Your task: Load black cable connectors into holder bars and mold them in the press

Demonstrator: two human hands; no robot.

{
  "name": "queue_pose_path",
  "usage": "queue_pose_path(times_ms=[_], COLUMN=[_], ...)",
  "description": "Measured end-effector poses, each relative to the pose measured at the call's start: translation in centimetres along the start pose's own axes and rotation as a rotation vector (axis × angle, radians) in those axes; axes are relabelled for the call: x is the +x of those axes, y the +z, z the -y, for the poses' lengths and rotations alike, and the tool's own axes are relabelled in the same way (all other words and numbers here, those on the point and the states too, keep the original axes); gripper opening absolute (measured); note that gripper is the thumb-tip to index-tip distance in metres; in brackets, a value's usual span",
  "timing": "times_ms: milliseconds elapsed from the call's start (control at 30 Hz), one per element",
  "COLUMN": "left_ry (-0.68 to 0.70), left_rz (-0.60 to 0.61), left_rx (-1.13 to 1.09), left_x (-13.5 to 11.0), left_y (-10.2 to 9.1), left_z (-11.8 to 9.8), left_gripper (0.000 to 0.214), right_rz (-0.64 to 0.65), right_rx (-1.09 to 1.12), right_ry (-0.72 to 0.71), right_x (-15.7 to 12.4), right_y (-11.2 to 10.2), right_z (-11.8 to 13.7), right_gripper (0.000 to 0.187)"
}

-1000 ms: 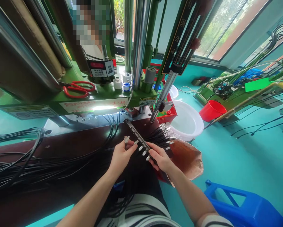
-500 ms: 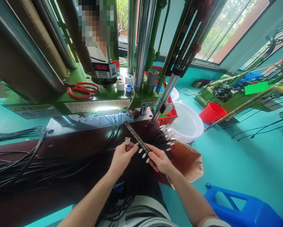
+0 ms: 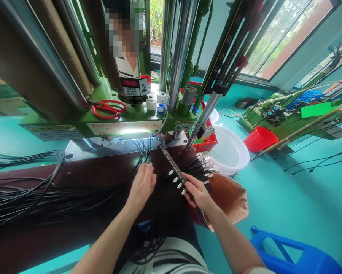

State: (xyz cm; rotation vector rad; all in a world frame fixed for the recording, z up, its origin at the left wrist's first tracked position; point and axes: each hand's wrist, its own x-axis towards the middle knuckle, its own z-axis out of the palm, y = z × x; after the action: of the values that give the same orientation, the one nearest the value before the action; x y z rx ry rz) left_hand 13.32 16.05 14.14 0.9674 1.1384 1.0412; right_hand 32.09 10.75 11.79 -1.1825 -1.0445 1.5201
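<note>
My right hand (image 3: 198,193) grips the near end of a narrow dark metal bar (image 3: 169,159), which slants up and away to the left. Several small silvery cable plugs (image 3: 175,179) stick out along the bar's left side. My left hand (image 3: 142,185) is curled closed, to the left of the bar and apart from it. A bit of pale metal shows at its fingertips, the end of the cable plugs it holds; the rest is hidden by the fingers. Just beyond my left hand, black cables (image 3: 143,149) run out from under the machine's lit plate.
A green press (image 3: 148,116) with red-handled scissors (image 3: 108,109) on it stands ahead. Black cables (image 3: 25,190) cover the bench at left. More plugged cables (image 3: 201,163), a brown paper bag (image 3: 230,205), a white basin (image 3: 230,150) and a blue stool (image 3: 299,253) are at right.
My left hand has come away from the bar, moving left and slightly up, and its fingers have curled over the plugs. My right hand still grips the bar. The view has shifted slightly.
</note>
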Motion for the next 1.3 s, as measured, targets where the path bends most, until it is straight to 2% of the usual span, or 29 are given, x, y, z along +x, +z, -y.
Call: queue_pose_path(times_ms=[267, 467, 567, 633, 733, 833, 933, 1133, 1300], left_ry=[-0.012, -0.228, -0.264, -0.256, -0.157, -0.03, 0.03, -0.075, -0.069], left_rz=[0.156, 0.145, 0.164, 0.167, 0.149, 0.182, 0.222, 0.344, 0.382], left_rx=[0.088, 0.025, -0.022, -0.016, 0.091, 0.244, 0.339, 0.352, 0.302], left_x=[0.1, 0.2, 0.4, 0.5, 0.5, 0.5, 0.7, 1.1, 1.0], left_y=[0.5, 0.1, 0.0, -0.2, -0.5, -1.0, -1.8, -2.7, -2.8], left_z=[1.2, 0.1, -0.1, 0.1, 0.4, 0.2, -0.4, -0.5, -0.6], left_gripper=[0.03, 0.036, 0.036, 0.035, 0.034, 0.04, 0.044, 0.047, 0.048], right_rz=[0.096, 0.114, 0.138, 0.168, 0.195, 0.158, 0.124, 0.179, 0.198], right_rx=[-0.061, -0.083, -0.137, -0.212, -0.279, -0.195, -0.122, -0.112, -0.141], right_ry=[-0.009, 0.004, 0.006, 0.002, -0.002, 0.025, 0.059, 0.063, 0.067], right_x=[-0.2, -0.2, -0.3, -0.4, -0.3, -0.2, -0.1, -0.1, 0.0], right_y=[-0.1, -0.1, -0.1, 0.0, 0.1, 0.0, -0.2, -0.5, -0.8], right_z=[0.1, 0.6, 0.7, 0.8, 0.8, 0.9, 1.0, 1.2, 1.0], right_gripper=[0.046, 0.047, 0.049, 0.05, 0.05, 0.05, 0.051, 0.048, 0.046])
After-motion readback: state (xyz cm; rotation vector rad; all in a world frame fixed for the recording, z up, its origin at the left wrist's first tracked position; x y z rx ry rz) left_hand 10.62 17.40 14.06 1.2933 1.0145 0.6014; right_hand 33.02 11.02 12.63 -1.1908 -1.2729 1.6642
